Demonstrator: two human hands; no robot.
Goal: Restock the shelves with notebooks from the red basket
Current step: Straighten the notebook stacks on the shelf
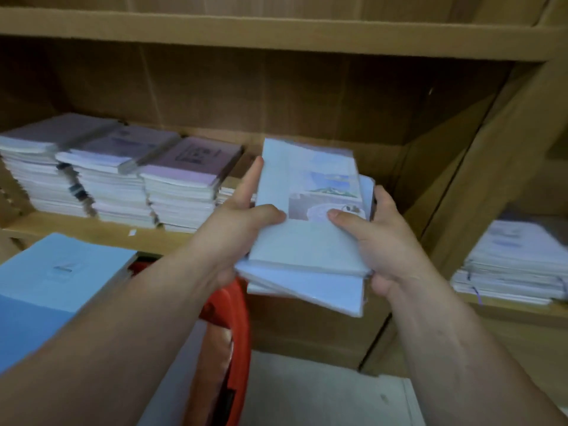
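The person holds a small stack of pale blue notebooks [307,229] in front of the cardboard shelf [276,38], at the height of its middle level. The left hand [242,229] is closed on the stack's left edge, thumb on the top cover and index finger stretched along the side. The right hand [378,241] is closed on the right edge, thumb on top. Below the arms is the red basket [236,327]. Three piles of purple notebooks [123,179] lie on the shelf to the left.

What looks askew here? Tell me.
The handheld bundle of pale blue notebooks is uneven: its lower books are fanned out and skewed under the top one, gripped by the left hand and right hand.
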